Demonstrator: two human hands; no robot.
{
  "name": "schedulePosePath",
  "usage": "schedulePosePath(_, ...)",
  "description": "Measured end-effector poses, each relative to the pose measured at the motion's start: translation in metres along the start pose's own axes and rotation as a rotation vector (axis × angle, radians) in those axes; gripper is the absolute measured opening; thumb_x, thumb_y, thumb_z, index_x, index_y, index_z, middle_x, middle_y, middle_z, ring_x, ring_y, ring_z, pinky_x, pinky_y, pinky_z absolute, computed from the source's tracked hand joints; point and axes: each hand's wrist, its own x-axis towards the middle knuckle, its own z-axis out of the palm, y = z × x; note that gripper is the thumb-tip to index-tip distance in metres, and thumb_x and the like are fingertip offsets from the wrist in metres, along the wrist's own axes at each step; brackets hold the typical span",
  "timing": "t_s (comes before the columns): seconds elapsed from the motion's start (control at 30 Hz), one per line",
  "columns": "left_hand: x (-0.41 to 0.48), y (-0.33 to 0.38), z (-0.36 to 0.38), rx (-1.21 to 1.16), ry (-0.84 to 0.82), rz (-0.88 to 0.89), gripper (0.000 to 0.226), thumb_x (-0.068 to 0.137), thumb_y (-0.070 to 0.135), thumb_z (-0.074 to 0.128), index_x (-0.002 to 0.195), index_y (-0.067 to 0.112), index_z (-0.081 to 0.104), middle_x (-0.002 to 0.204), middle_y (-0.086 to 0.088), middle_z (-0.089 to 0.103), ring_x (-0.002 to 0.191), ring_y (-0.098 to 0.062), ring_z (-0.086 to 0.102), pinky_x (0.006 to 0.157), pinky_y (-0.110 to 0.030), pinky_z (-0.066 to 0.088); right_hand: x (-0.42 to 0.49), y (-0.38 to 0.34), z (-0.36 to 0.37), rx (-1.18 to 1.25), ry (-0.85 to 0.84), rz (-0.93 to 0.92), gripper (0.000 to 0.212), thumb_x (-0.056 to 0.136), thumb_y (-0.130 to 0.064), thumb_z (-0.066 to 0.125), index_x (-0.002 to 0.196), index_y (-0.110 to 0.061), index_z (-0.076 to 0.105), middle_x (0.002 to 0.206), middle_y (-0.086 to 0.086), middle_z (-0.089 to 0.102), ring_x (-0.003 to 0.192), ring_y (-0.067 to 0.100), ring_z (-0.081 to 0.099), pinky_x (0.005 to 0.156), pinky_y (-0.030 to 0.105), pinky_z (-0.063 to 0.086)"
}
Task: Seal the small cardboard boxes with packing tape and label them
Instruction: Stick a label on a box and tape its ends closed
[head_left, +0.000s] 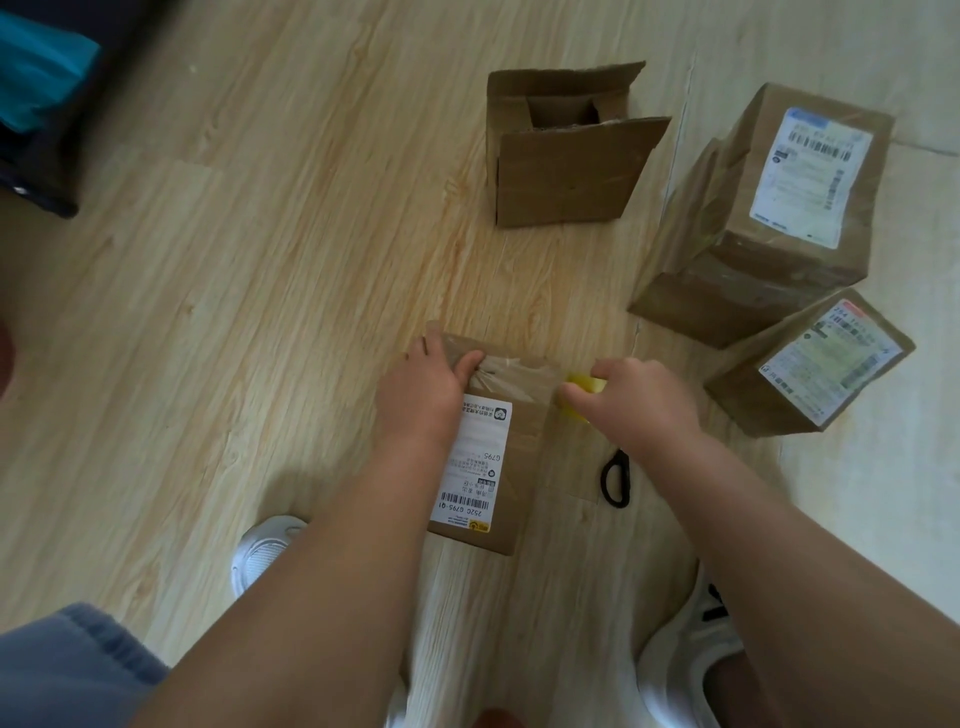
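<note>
**Desk:** Where's the box you're working on?

**Me:** Right under my left hand (431, 384). The small box (519, 447) lies flat on the floor (260, 312) with its label (475, 462) face up, running from my thumb back toward my knees.

**Desk:** What are the left fingers doing?

**Me:** They're curled over the box's far-left edge, and the thumb is pressed on top, on the end of the clear tape (514, 374). I read that as an anchor: it pins the tape end and stops the box sliding when the other hand pulls.

**Desk:** And the right?

**Me:** My right hand (634, 395) is closed round the yellow tape roll (587, 387), just off the box's right edge. The strip runs from my left thumb across the top to those fingertips, so it looks drawn taut. I can't tell whether it's stuck down all the way.

**Desk:** Anything to cut with?

**Me:** The scissors (616, 475) lie on the floor just behind my right wrist, on the near side of the fingers. That's handy for the cut.

**Desk:** The other boxes?

**Me:** Well beyond my fingertips stands an open box (561, 171) with its flaps up, not yet sealed. Out past my right knuckles are a large sealed box (753, 249) and, just beside it, a smaller sealed box (810, 374), both taped and labelled. I'd guess that's the finished pile, set apart from the open one.

**Desk:** Next move?

**Me:** Probably smooth the strip down, then cut it.
</note>
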Motion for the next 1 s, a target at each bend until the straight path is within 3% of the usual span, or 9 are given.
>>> schedulePosePath(0.23, -0.038, -0.001, 0.015, -0.097, 0.273, 0.333, 0.047, 0.103, 0.031, 0.046, 0.142, 0.005, 0.047, 0.146, -0.014, 0.046, 0.134, -0.031, 0.043, 0.112, -0.043, 0.037, 0.006, 0.005, 0.009, 0.064, -0.005, 0.009, 0.049, 0.094, -0.056, 0.054, 0.124, -0.020, 0.067, 0.074, -0.006, 0.061, 0.073, 0.016, 0.061, 0.055, 0.027, 0.046)
schedulePosePath(0.3, -0.052, 0.002, 0.022, -0.066, 0.098, 0.387, 0.056, 0.105, 0.039, 0.025, 0.154, 0.011, 0.028, 0.163, -0.007, 0.021, 0.151, -0.024, 0.015, 0.124, -0.039, 0.011, 0.005, 0.005, 0.010, 0.070, -0.005, 0.014, 0.048, 0.094, -0.056, 0.054, 0.123, -0.020, 0.067, 0.073, -0.006, 0.060, 0.072, 0.015, 0.060, 0.054, 0.027, 0.047)
schedulePosePath(0.37, -0.055, -0.003, 0.027, 0.046, -0.058, 0.375, 0.065, 0.096, 0.051, -0.005, 0.154, 0.023, -0.008, 0.161, 0.006, -0.019, 0.148, -0.010, -0.025, 0.119, -0.030, -0.020, 0.005, 0.005, 0.012, 0.081, -0.005, 0.018, 0.048, 0.093, -0.057, 0.054, 0.123, -0.021, 0.067, 0.074, -0.007, 0.059, 0.070, 0.013, 0.058, 0.052, 0.026, 0.042)
schedulePosePath(0.47, -0.053, -0.009, 0.029, 0.124, -0.106, 0.378, 0.066, 0.089, 0.053, -0.015, 0.149, 0.026, -0.022, 0.155, 0.009, -0.033, 0.138, -0.006, -0.040, 0.113, -0.027, -0.030, 0.004, 0.003, 0.010, 0.076, -0.025, 0.016, 0.051, 0.095, -0.055, 0.054, 0.128, -0.019, 0.064, 0.086, -0.001, 0.064, 0.076, 0.016, 0.058, 0.060, 0.029, 0.050)
schedulePosePath(0.6, -0.055, -0.008, 0.026, 0.169, -0.112, 0.386, 0.065, 0.090, 0.051, -0.015, 0.148, 0.022, -0.026, 0.153, 0.006, -0.036, 0.138, -0.009, -0.040, 0.115, -0.030, -0.027, 0.001, 0.001, 0.007, 0.089, -0.049, 0.014, 0.054, 0.096, -0.055, 0.052, 0.134, -0.018, 0.060, 0.100, 0.003, 0.068, 0.086, 0.020, 0.063, 0.074, 0.037, 0.058)
schedulePosePath(0.73, -0.059, -0.003, 0.022, 0.047, -0.113, 0.441, 0.052, 0.108, 0.029, 0.013, 0.150, 0.025, -0.018, 0.156, 0.012, -0.029, 0.142, -0.004, -0.034, 0.119, -0.028, -0.019, 0.000, 0.002, 0.008, 0.131, -0.053, 0.026, 0.053, 0.096, -0.054, 0.054, 0.133, -0.017, 0.060, 0.103, 0.005, 0.067, 0.085, 0.020, 0.061, 0.070, 0.033, 0.053)
schedulePosePath(0.83, -0.062, -0.001, 0.027, 0.094, -0.124, 0.488, 0.054, 0.101, 0.038, 0.000, 0.153, 0.030, -0.015, 0.159, 0.012, -0.026, 0.145, -0.009, -0.030, 0.119, -0.030, -0.019, 0.000, 0.004, 0.011, 0.212, -0.094, 0.045, 0.053, 0.095, -0.054, 0.057, 0.133, -0.017, 0.061, 0.113, 0.005, 0.067, 0.099, 0.022, 0.062, 0.071, 0.032, 0.047)
schedulePosePath(0.9, -0.061, 0.001, 0.028, 0.134, -0.121, 0.480, 0.065, 0.093, 0.043, -0.005, 0.156, 0.028, -0.007, 0.163, 0.008, -0.018, 0.149, -0.013, -0.022, 0.121, -0.032, -0.016, 0.003, 0.007, 0.014, 0.254, -0.138, 0.046, 0.043, 0.094, -0.054, 0.059, 0.119, -0.020, 0.065, 0.100, 0.002, 0.066, 0.091, 0.020, 0.062, 0.067, 0.032, 0.045)
schedulePosePath(1.0, -0.062, 0.016, 0.020, 0.136, -0.046, 0.428, 0.060, 0.099, 0.032, 0.025, 0.157, 0.019, 0.018, 0.166, -0.001, 0.010, 0.153, -0.023, 0.004, 0.123, -0.040, 0.003, 0.009, 0.010, 0.015, 0.322, -0.164, 0.053, 0.031, 0.092, -0.051, 0.063, 0.090, -0.020, 0.059, 0.081, 0.000, 0.060, 0.076, 0.020, 0.059, 0.059, 0.031, 0.043)
